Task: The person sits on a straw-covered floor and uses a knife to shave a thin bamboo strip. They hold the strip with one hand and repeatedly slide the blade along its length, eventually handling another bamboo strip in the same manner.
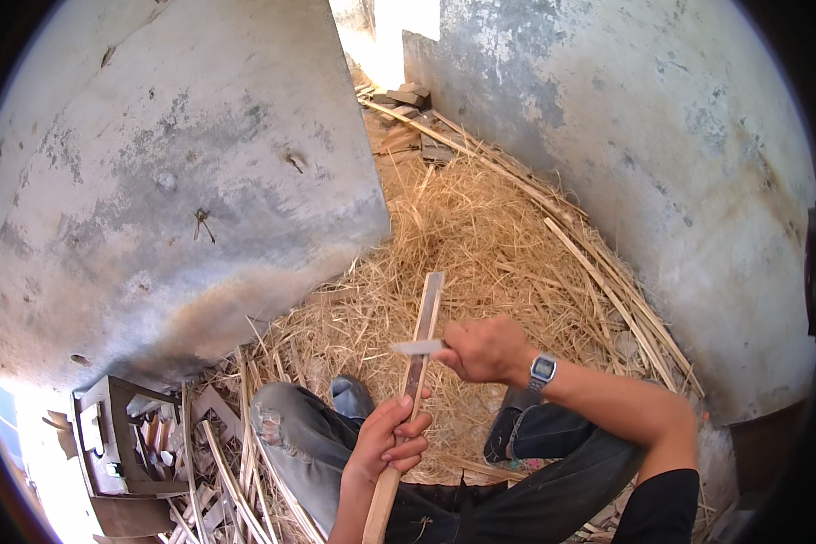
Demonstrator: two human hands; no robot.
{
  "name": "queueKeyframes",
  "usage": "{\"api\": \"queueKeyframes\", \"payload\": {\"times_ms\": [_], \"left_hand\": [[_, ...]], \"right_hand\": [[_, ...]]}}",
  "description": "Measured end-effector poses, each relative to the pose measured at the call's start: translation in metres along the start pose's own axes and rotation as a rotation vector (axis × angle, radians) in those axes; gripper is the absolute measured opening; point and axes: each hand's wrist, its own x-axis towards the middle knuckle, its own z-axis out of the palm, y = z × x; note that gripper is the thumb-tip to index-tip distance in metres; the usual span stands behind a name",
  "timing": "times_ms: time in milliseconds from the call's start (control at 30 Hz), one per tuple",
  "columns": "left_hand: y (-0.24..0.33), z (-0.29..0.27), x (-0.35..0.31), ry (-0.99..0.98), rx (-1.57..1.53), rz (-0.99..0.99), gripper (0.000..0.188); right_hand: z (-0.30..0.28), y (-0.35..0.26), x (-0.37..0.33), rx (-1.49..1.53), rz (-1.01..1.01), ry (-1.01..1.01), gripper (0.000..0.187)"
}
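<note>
My left hand point(390, 435) is wrapped round a long, narrow wooden strip point(430, 304), pale at the edges with a dark band down its middle. The strip slants up and away from my lap. Above it, my right hand point(488, 349) grips a knife; its short, light blade point(417, 347) lies across the strip, a little beyond my left fingers. The knife's handle is hidden in my fist. Whether the blade is cutting into the wood cannot be made out.
Thin shavings point(480, 245) cover the floor before my legs. Long pale strips point(607, 281) lie along the right wall point(680, 181); more lie at left beside a dark broken frame point(109, 435). A worn grey wall point(181, 163) juts in at left. Blocks point(408, 95) lie at the far gap.
</note>
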Motion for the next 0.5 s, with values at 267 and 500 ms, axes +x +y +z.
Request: {"api": "queueKeyframes", "payload": {"times_ms": [267,500], "left_hand": [[0.003,-0.021,0.009,-0.088,-0.187,-0.012,0.032],[-0.004,-0.031,0.014,-0.104,-0.356,-0.080,0.032]], "right_hand": [[0.006,0.017,0.023,-0.047,0.078,0.129,0.058],[0.011,0.047,0.023,-0.079,0.045,0.077,0.054]]}}
